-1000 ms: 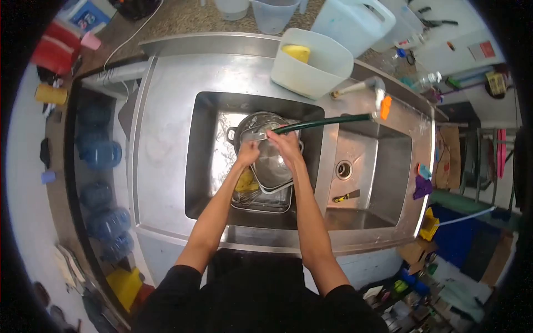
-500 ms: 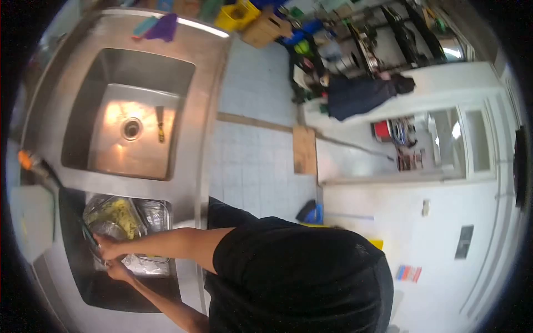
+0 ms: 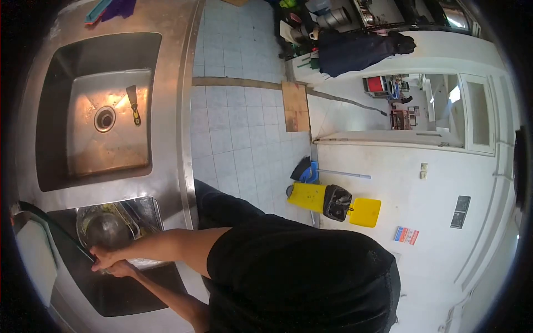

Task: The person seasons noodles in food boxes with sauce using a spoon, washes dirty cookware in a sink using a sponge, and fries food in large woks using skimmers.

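My right hand point(image 3: 106, 257) is closed round the end of a dark hose point(image 3: 58, 228) over the lower sink basin point(image 3: 105, 302). Pressed close beside it, my left hand point(image 3: 123, 270) has its fingers curled; what they grip is hidden. Beneath and beyond the hands, a shiny metal tray point(image 3: 151, 210) with yellow-green residue lies in this basin. A round, clear patch point(image 3: 109, 228) shows over the tray; I cannot tell whether it is water or a clear bowl.
The upper basin point(image 3: 83, 155) holds a scraper point(image 3: 134, 105) beside the drain point(image 3: 104, 119). Cloths point(image 3: 114, 8) lie on the steel counter point(image 3: 169, 111). A yellow bin point(image 3: 308, 197) stands on the tiled floor point(image 3: 239, 116) behind me. A pale board-like object point(image 3: 36, 255) is left of the basin.
The view has shifted, so the sinks sit further left and the yellow bin shows. The hose now stretches straighter towards my hands, and the round, clear patch shows larger over the tray.
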{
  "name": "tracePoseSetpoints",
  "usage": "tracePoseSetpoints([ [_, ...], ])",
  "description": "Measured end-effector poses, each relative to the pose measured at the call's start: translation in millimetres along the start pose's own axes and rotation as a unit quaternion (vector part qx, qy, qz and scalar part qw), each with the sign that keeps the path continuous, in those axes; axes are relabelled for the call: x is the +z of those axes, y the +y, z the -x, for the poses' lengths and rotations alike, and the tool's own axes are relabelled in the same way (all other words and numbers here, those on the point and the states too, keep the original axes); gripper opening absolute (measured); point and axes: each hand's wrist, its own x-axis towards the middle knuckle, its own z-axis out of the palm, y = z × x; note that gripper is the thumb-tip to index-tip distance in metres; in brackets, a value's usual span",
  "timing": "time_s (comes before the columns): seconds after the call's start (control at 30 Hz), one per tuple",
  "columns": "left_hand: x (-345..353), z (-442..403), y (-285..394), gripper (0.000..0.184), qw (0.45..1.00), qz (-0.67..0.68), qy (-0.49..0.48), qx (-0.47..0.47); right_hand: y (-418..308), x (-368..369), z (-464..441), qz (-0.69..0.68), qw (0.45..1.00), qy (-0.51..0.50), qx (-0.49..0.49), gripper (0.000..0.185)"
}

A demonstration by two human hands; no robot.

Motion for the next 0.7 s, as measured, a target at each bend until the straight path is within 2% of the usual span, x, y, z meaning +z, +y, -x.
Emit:
tracePoseSetpoints([
  [0.03, -1, 0, -1, 0.041, 1.000, -0.001, -0.001, 0.000, -8, -2, 6, 0.030, 0.999, 0.031, -0.009, 0.049],
  [0.13, -4, -1, 1, 0.042, 1.000, -0.002, 0.001, 0.000, -1, 8, -12, 0.024, 0.994, 0.092, 0.044, 0.055],
  [0.2, -8, -2, 1, 0.042, 1.000, -0.009, 0.002, -0.001, 9, 19, -20, 0.050, 0.995, 0.075, 0.051, 0.053],
  [0.27, -10, -3, 2, 0.043, 1.000, -0.010, 0.007, 0.001, -25, -5, 4, 0.144, 0.989, 0.013, -0.002, 0.042],
  [0.37, -12, -3, 6, 0.044, 1.000, -0.008, 0.006, 0.004, -10, 5, -3, 0.112, 0.991, 0.068, 0.007, 0.043],
  [0.47, -14, -1, 12, 0.044, 1.000, 0.000, 0.006, 0.012, -19, 7, 7, 0.173, 0.985, 0.004, -0.001, 0.048],
  [0.57, -14, 0, 18, 0.045, 1.000, 0.017, -0.002, 0.024, -37, 1, 26, 0.162, 0.986, -0.027, -0.005, 0.060],
  [0.6, -15, 0, 22, 0.045, 0.999, 0.024, -0.007, 0.032, -14, 12, 11, 0.086, 0.995, -0.043, 0.025, 0.057],
  [0.7, -12, 3, 30, 0.046, 0.996, 0.071, -0.022, 0.052, -12, -4, 7, 0.007, 0.994, -0.103, 0.043, 0.049],
])
